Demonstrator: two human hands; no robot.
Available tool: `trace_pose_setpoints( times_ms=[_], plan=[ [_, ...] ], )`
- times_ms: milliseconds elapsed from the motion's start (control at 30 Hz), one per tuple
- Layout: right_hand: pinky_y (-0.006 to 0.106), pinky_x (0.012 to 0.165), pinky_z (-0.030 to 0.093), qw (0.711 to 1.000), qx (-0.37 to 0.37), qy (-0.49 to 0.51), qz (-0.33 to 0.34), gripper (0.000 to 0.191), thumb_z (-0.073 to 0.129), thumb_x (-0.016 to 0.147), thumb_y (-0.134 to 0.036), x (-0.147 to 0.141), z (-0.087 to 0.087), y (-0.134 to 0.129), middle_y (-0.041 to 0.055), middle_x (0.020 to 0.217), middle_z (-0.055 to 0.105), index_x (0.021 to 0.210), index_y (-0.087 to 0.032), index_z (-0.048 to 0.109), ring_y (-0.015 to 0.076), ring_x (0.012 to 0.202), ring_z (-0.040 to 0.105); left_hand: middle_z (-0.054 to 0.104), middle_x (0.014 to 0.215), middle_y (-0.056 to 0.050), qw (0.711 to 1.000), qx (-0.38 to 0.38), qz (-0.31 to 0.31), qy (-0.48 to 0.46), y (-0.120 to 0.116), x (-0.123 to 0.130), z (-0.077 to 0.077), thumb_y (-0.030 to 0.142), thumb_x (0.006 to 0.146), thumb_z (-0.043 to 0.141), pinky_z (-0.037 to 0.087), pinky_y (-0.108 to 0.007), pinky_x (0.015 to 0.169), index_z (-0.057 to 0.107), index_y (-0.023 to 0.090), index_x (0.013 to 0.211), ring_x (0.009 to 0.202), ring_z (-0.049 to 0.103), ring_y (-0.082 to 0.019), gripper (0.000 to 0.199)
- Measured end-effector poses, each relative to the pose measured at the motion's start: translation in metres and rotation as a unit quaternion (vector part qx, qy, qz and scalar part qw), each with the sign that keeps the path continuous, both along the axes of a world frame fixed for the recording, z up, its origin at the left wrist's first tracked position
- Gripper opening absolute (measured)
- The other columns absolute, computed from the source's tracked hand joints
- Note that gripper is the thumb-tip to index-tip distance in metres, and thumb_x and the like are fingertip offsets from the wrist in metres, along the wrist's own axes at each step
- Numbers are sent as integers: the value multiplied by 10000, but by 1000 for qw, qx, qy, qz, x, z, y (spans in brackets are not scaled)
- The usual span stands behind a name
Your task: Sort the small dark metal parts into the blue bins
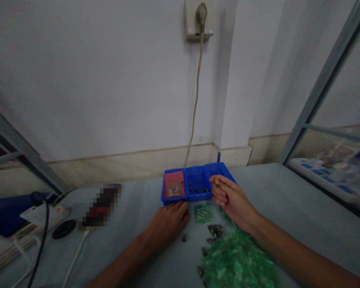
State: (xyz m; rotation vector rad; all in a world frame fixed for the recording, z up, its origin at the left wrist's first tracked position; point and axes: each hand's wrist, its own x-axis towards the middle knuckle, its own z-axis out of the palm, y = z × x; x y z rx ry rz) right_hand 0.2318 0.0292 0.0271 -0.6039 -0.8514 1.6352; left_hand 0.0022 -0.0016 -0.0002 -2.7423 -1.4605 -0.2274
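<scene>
My right hand is raised in front of the blue right-hand bin, its fingers curled and pinching a small dark metal part. My left hand rests low on the table, just before the blue left-hand bin. Its fingers are bent inward, and whatever they hold is too hidden to name. Several small dark pieces lie in the blue middle bin. Between my hands is a small green bag with pale pieces inside. A pile of dark metal parts lies closer to me, and one loose metal part sits apart.
A large heap of green plastic bags lies below my right forearm. A pink sheet and a clear bag fill the left-hand bin. Leftward are a pixelated object, a black disc and cables. Grey metal frames border the table.
</scene>
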Motion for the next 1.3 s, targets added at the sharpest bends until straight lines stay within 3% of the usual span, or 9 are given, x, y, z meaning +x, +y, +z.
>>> trace_pose_setpoints(
  times_ms=[133,267,600,767,1133,1300],
  plan=[
    [206,439,203,1000,-5,-5,-13,155,759,817,-283,1,1,0,-63,614,371,913,-180,694,62,477,220,665,1035,-14,1000,-1,-2,-3,0,0,0,308,1027,456,523,-309,708,526,234,1053,909,657,-208,105],
    [200,449,244,999,-3,-15,-35,186,770,813,-327,2,0,1,-7,785,498,922,-193,701,63,523,322,664,1031,-19,1000,-1,-3,2,-1,0,2,313,1033,440,525,-314,706,528,228,1062,894,659,-207,126],
    [214,467,284,990,71,-102,-64,238,776,819,-331,1,-3,-3,-24,863,486,1021,-253,676,83,582,373,664,1018,-33,1000,-2,-1,-4,-2,0,2,313,1038,419,515,-282,721,536,223,1053,907,652,-191,149],
    [225,459,282,988,69,-120,-69,233,713,862,-430,1,0,-3,-12,807,500,976,-231,673,101,576,380,663,1030,-38,1000,-8,-1,4,-2,1,4,318,1039,418,521,-288,717,542,217,1049,893,650,-192,160],
    [214,422,183,993,27,-86,-71,240,729,843,-427,1,0,0,-88,573,308,906,-211,645,73,464,189,666,1042,-36,1000,-12,-4,-1,-2,1,5,315,1037,424,531,-307,736,537,221,1061,909,652,-202,149],
    [214,418,186,995,24,-77,-63,218,738,827,-394,1,-1,0,-61,633,416,917,-209,667,61,459,238,669,1035,-43,1000,-6,1,-5,-1,0,2,318,1037,425,528,-297,730,540,217,1058,908,653,-198,154]
  ],
)
